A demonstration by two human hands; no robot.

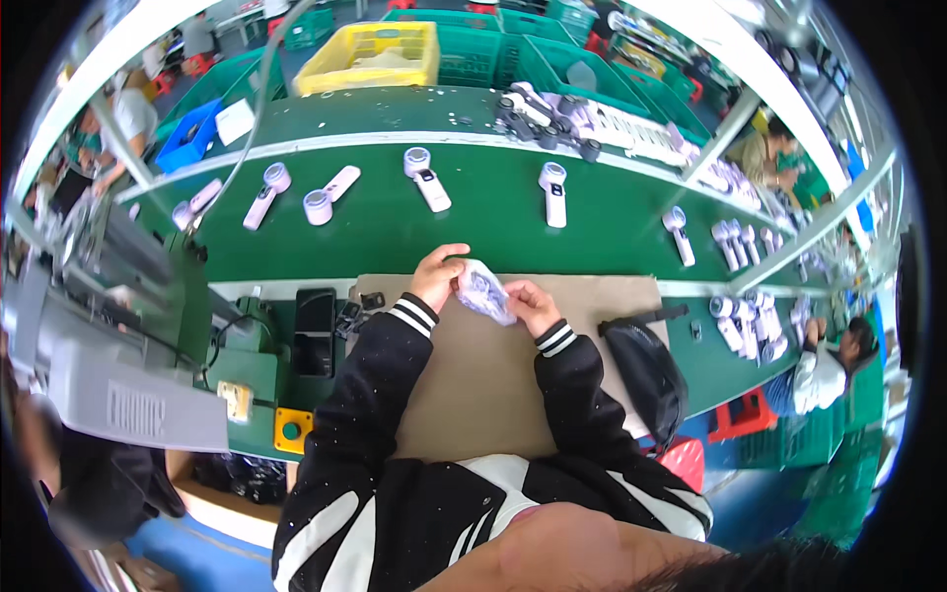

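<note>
Over a brown cardboard sheet (473, 395) I hold a small, crinkled clear plastic bag (483, 293) with pale lilac contents; what exactly is inside I cannot make out. My left hand (436, 279) pinches its left edge between thumb and fingers, the index finger stretched out above. At the lower right end of the bag, my right hand (534, 308) is closed on the plastic. Beyond my hands, lilac handheld fans lie spaced along the green belt, among them one fan (427, 181) ahead of my left hand and another (554, 194) to its right.
Left of the cardboard lie a black phone (315, 333) and small dark parts. A grey machine (138, 395) and a yellow box with a green button (293, 431) stand farther left. A black pouch (646, 375) sits at right, near clustered fans (750, 324). Crates, including a yellow crate (370, 54), line the back.
</note>
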